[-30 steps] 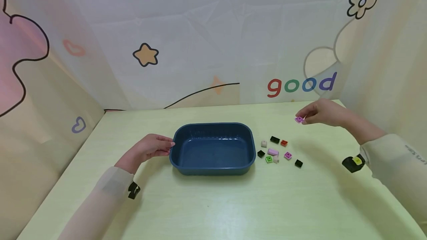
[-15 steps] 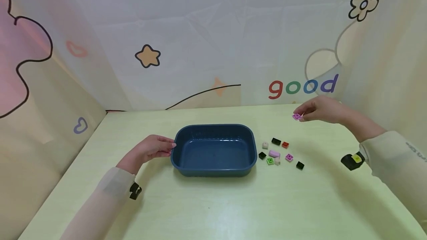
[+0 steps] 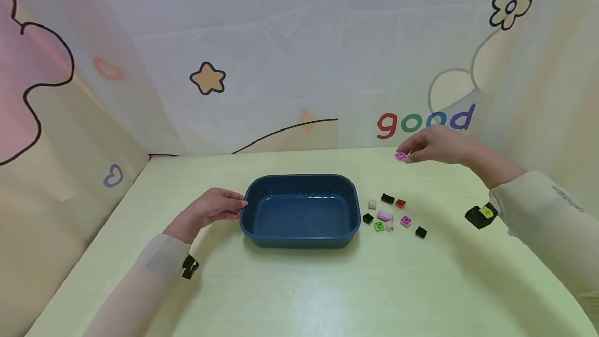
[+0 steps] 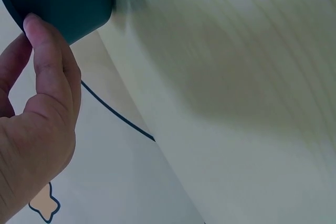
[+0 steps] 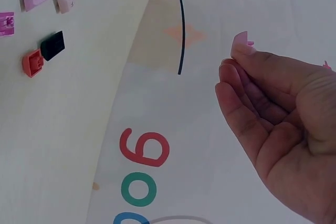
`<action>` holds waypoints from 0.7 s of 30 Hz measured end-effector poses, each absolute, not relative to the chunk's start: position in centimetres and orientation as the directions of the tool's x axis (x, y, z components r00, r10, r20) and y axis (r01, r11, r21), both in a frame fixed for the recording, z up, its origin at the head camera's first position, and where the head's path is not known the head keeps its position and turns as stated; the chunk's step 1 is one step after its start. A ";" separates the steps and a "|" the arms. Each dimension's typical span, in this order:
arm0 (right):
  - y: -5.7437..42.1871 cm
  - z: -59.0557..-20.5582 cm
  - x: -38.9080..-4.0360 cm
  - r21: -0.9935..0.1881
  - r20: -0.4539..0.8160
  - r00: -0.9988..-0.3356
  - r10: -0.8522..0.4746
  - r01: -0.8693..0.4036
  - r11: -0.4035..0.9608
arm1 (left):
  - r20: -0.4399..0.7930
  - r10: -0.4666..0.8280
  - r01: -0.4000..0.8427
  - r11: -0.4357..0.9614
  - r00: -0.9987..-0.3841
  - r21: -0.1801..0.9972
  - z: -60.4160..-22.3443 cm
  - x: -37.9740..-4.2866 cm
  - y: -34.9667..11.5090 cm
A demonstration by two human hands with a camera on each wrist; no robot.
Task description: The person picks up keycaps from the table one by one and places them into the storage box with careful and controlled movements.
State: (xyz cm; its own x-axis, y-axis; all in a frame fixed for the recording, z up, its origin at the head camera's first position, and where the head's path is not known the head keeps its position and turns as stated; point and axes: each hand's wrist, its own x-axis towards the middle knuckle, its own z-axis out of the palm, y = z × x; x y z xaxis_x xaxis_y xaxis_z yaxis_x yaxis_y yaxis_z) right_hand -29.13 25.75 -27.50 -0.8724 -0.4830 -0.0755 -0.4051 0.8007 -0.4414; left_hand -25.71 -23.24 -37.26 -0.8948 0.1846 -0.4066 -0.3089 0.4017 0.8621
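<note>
In the head view, a dark blue rectangular basin (image 3: 299,238) stands mid-table. My left hand (image 3: 212,208) pinches its left rim; the left wrist view shows a fingertip (image 4: 32,24) against the basin wall (image 4: 79,9). My right hand (image 3: 437,144) is raised above the table's back right and pinches a pink keycap (image 3: 401,156) by its edge. The right wrist view shows that keycap (image 5: 240,42) at the fingertips, partly hidden. Loose keycaps lie right of the basin: a lilac one (image 3: 385,216), a green one (image 3: 379,226), a red one (image 3: 400,203) and others.
Several further keycaps lie in the same group, such as a black one (image 3: 421,232) at its right front and a pink one (image 3: 405,221). A printed cloth (image 3: 281,66) hangs behind the pale table (image 3: 290,295) and along its sides.
My right hand has moved left and slightly up with the pink keycap between its fingers. My left hand stays at the basin's rim.
</note>
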 end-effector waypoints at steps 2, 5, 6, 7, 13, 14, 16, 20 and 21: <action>25.3 -27.3 -29.3 -0.441 -0.072 -0.861 -0.504 -0.425 0.790 | -0.408 0.181 -0.310 0.406 -0.895 0.860 -37.2 -25.7 -23.2; 24.6 -26.8 -29.5 -0.437 -0.060 -0.851 -0.522 -0.448 0.780 | -0.408 0.178 -0.309 0.412 -0.895 0.857 -37.2 -25.7 -23.2; 24.4 -26.7 -29.6 -0.434 -0.056 -0.850 -0.524 -0.452 0.779 | -0.407 0.176 -0.308 0.413 -0.896 0.857 -37.3 -25.7 -23.1; 24.1 -26.5 -29.7 -0.431 -0.052 -0.850 -0.525 -0.455 0.779 | -0.406 0.176 -0.307 0.415 -0.897 0.856 -37.3 -25.7 -23.2; 22.2 -25.6 -30.2 -0.424 -0.043 -0.844 -0.535 -0.469 0.774 | -0.403 0.173 -0.302 0.423 -0.899 0.854 -37.5 -25.6 -23.2; 21.8 -25.5 -30.3 -0.426 -0.045 -0.841 -0.540 -0.473 0.771 | -0.402 0.170 -0.301 0.425 -0.900 0.854 -37.5 -25.6 -23.2; 21.0 -25.3 -30.5 -0.420 -0.041 -0.835 -0.548 -0.483 0.768 | -0.394 0.165 -0.292 0.436 -0.904 0.852 -37.5 -25.6 -23.2; 19.5 -24.8 -30.7 -0.435 -0.035 -0.837 -0.545 -0.479 0.763 | -0.383 0.160 -0.275 0.458 -0.910 0.846 -37.5 -25.7 -23.2; 19.1 -24.7 -30.7 -0.441 -0.033 -0.838 -0.544 -0.477 0.760 | -0.381 0.161 -0.273 0.458 -0.910 0.846 -37.5 -25.7 -23.2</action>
